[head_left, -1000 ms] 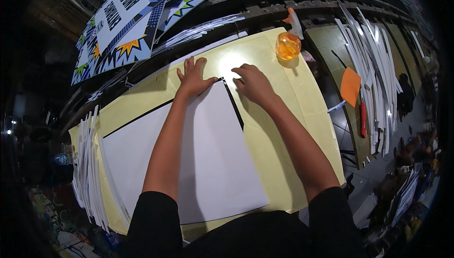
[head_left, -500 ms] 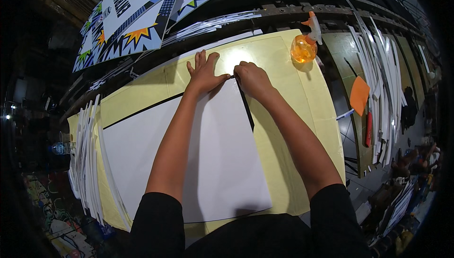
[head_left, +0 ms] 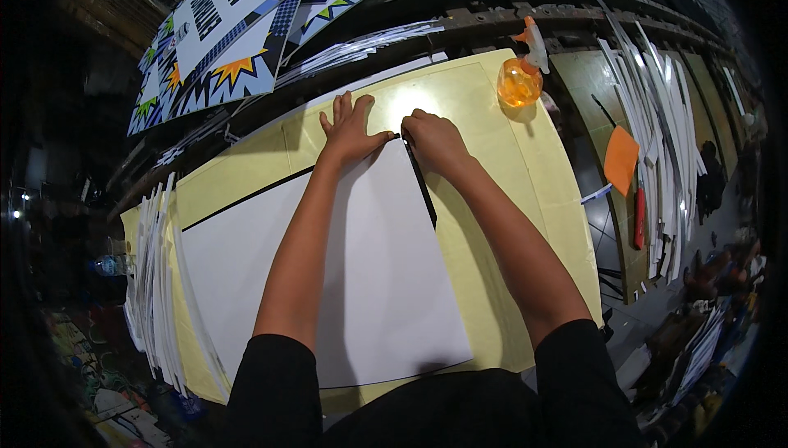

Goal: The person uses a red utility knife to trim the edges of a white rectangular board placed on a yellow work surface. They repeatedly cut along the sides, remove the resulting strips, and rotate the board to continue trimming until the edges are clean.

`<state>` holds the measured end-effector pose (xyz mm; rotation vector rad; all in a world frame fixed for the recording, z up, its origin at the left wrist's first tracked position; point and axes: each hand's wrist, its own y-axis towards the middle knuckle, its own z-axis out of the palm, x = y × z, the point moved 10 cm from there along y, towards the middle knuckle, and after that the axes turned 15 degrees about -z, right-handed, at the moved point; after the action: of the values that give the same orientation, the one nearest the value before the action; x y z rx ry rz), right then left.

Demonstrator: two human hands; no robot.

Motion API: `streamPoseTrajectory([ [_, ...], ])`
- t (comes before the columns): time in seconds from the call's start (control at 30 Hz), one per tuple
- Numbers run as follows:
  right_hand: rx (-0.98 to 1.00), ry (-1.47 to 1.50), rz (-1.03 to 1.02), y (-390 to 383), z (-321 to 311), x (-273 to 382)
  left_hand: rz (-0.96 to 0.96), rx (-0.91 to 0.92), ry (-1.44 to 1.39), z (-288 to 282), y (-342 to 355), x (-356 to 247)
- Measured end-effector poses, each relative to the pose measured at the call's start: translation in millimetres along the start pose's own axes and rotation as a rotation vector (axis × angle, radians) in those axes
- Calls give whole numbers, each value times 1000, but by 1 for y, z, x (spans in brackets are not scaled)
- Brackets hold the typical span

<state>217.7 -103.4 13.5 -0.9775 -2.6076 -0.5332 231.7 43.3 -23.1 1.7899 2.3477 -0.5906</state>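
Note:
A white sheet [head_left: 386, 275] with black edging [head_left: 246, 197] lies on a yellow work surface [head_left: 542, 275]. My left hand [head_left: 350, 132] rests spread at its upper edge, thumb reaching toward the top-right corner. Just right of that corner, my right hand [head_left: 431, 140] has its fingers curled and pinched against the edging; what exactly they hold is hidden. An orange spray bottle [head_left: 519, 85] stands on the surface, up and to the right of both hands.
Patterned boards [head_left: 238, 37] are piled at the upper left. Thin white strips [head_left: 156, 284] lie along the left side; more strips [head_left: 661, 152] are on a wooden plank at the right, with an orange flat piece [head_left: 621, 160] and a red-handled tool [head_left: 639, 222].
My right hand has moved from just right of the sheet's corner onto it, its fingers closing there. My left hand stays spread, appearing slightly further right as the view shifted.

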Motion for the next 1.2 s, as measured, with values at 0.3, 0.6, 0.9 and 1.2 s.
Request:
streamPoseTrajectory([
  [0.3,-77,-8,-171,-10,-5,9,-25,13,-1,-7,-11,-8],
  [0.6,-128,153,-70,-34,-18,4,-25,20,9,-6,-9,-7],
  [0.9,-189,223,-73,-73,-36,20,-8,72,63,-1,-3,-7],
  [1.2,327,299,89,-323,-84,88,7,64,46,-3,-9,-7],
])
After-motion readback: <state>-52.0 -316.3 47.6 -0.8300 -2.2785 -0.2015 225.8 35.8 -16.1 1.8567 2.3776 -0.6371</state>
